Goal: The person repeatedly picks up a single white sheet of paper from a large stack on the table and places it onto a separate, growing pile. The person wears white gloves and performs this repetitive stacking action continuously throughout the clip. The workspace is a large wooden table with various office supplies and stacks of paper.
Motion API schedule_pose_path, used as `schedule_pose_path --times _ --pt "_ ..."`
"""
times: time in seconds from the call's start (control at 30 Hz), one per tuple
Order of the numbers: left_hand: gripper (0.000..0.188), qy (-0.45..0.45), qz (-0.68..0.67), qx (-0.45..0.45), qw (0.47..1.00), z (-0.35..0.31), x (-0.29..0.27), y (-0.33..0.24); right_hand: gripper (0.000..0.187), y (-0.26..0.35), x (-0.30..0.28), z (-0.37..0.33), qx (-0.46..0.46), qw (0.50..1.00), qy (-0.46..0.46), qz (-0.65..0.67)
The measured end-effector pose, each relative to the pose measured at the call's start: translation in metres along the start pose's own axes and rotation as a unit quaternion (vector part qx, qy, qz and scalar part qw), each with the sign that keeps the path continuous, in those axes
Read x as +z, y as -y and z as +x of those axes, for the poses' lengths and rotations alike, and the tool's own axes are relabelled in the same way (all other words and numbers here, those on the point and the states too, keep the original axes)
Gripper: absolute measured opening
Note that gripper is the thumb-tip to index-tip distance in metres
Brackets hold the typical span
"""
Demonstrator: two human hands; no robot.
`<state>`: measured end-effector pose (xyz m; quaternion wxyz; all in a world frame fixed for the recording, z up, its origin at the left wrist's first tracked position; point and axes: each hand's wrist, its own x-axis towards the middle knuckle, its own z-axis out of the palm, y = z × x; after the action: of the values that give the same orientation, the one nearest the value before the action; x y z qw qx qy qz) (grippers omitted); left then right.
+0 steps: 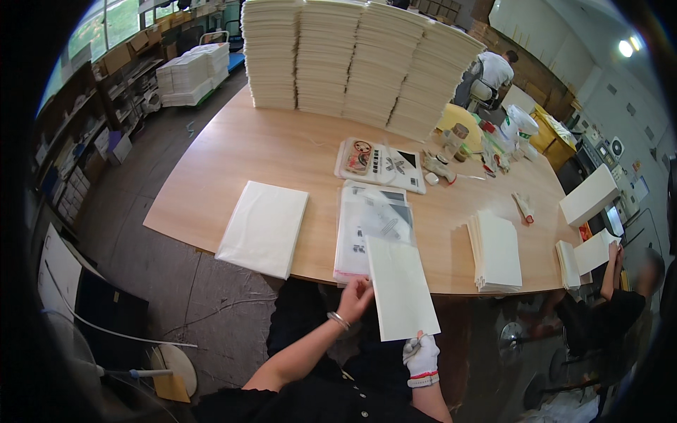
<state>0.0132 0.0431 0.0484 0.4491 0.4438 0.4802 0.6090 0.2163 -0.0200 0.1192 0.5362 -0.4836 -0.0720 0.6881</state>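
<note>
My right hand [422, 354], in a white glove with a red band at the cuff, grips the near edge of a white paper stack [402, 289]. The paper lies tilted across the table's front edge, its far end over a pile of printed clear plastic bags [352, 247]. My bare left hand [355, 299], with a bracelet on the wrist, is closed at the near edge of the top plastic bag, beside the paper's left side. Its fingertips are partly hidden. To the left lies a packed white paper stack [264, 227] in clear wrapping.
Tall paper stacks [345, 63] stand along the table's far side. More printed bags [381, 166] lie before them, with jars and small items [458, 144] beside. A loose paper stack [495, 250] and a glove [523, 208] are at right. A co-worker [606, 310] handles paper at the right edge.
</note>
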Motion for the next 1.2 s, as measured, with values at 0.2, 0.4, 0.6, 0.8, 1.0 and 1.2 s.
schedule_pose_path --times 0.2,0.4,0.6,0.8,1.0,1.2 --pt "0.038 0.150 -0.367 -0.151 0.905 -0.032 0.036 0.105 0.013 -0.019 0.003 -0.012 -0.031 0.997 0.043 -0.062" --pt "0.027 0.061 0.228 -0.014 0.972 -0.051 0.038 0.067 0.016 -0.041 0.031 0.051 -0.059 0.992 0.110 -0.021" --pt "0.043 0.012 -0.163 -0.214 0.963 -0.050 0.014 0.066 0.017 -0.033 0.050 0.071 0.038 0.985 0.156 0.070" --pt "0.037 -0.020 -0.209 -0.264 0.941 -0.053 -0.036 0.033 0.013 -0.026 0.052 0.046 -0.045 0.905 0.214 -0.365" --pt "0.032 -0.033 -0.059 -0.274 0.959 -0.052 -0.034 0.014 0.015 -0.067 0.098 0.053 -0.374 0.548 0.260 -0.701" --pt "0.030 -0.103 -0.085 -0.267 0.955 -0.052 -0.048 0.051 0.011 0.014 0.073 0.055 -0.187 0.745 0.371 -0.522"
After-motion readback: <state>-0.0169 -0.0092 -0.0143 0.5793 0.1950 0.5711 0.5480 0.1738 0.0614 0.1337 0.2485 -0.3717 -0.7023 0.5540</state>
